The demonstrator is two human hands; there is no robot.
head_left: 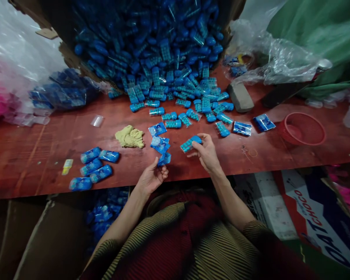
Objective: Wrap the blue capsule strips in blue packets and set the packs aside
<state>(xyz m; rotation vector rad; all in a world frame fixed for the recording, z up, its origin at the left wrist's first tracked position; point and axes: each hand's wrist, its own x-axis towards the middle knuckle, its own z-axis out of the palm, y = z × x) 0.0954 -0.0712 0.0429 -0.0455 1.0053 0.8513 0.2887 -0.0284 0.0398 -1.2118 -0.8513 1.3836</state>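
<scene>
My left hand [154, 175] is closed near the table's front edge, pinching a small blue printed sleeve [164, 158]. Just beyond it lie loose blue printed sleeves [160, 144], flat on the tabletop. My right hand [206, 153] grips a clear bottle with a blue cap [190, 144], filled with blue-green round pieces. The bottle is held tilted above the table, apart from the sleeve. Several similar loose bottles [173, 123] lie beyond my hands. To the left, several bottles in blue printed sleeves [101, 173] are grouped together.
A large open carton [64, 58] spills a heap of bottles onto the red table [268, 155]. A yellow cloth [130, 137] lies left of centre. At the right are a grey block [240, 97], two stacks of sleeves [263, 122] and a red basket [304, 129].
</scene>
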